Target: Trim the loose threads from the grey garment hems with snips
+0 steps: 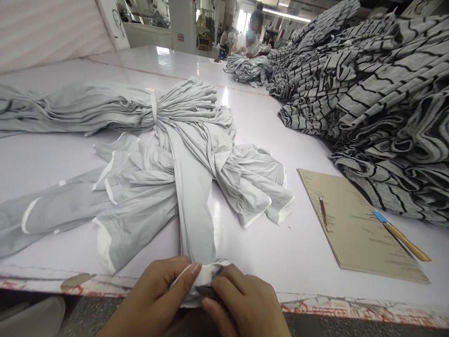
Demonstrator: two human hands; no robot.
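Observation:
At the table's front edge my left hand [163, 285] is closed, its thumb and fingers pinching the white-edged end of a light grey garment piece [196, 210]. My right hand [245, 299] is closed close beside it, fingers curled at the same white edge. A small dark pointed tool [207, 291] shows under the right fingers; most of it is hidden, so its exact kind is unclear. The held strip runs back to a bundle of light grey fabric pieces [105, 105], gathered by a white tie [153, 106]. Other white-edged ends [140, 206] fan out over the table.
A large heap of grey and black striped fabric [379, 93] covers the right side. Before it lies a brown cardboard sheet [358, 224] with a dark red pen [323, 214] and a yellow-handled tool with a blue end [403, 236]. Another person [254, 35] is at the far end.

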